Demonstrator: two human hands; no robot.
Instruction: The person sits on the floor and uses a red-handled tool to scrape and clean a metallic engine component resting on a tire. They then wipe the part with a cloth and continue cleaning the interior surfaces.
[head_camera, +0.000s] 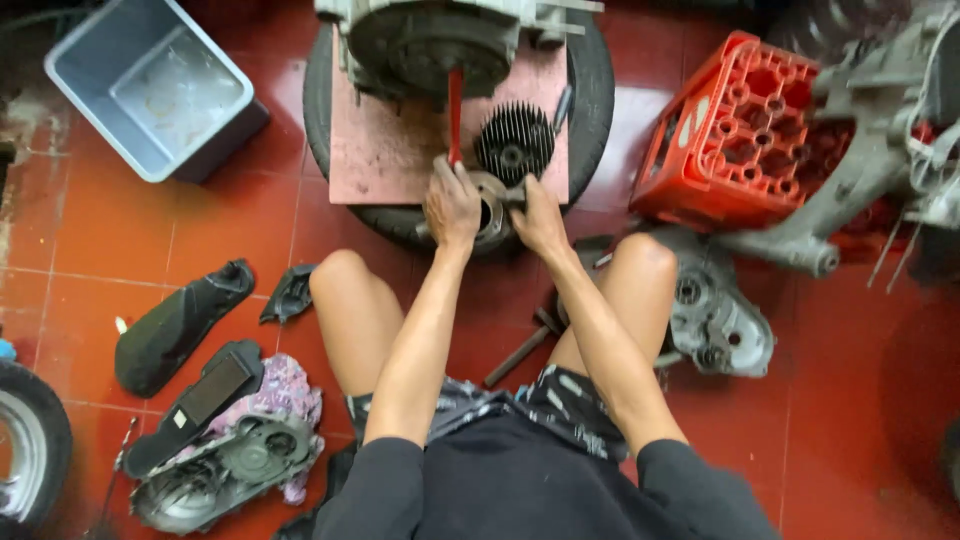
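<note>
Both hands clamp a grey metal cylinder (490, 212) at the near edge of a pink board (385, 150): left hand (452, 205) curled over its side, by a red-handled tool (455, 115); right hand (538, 215) gripping the opposite side, steadying it. The board lies on a tyre (598, 90) as a raised bench, with a finned black cylinder head (514, 142) just behind.

A round metal cylinder (493, 213) lies at the near edge of a pink board, its open bore facing up and toward the camera. It is grey, greasy and partly covered on both sides. A red-handled tool (455, 112) stands nearly upright just beyond it, its lower end hidden.
</note>
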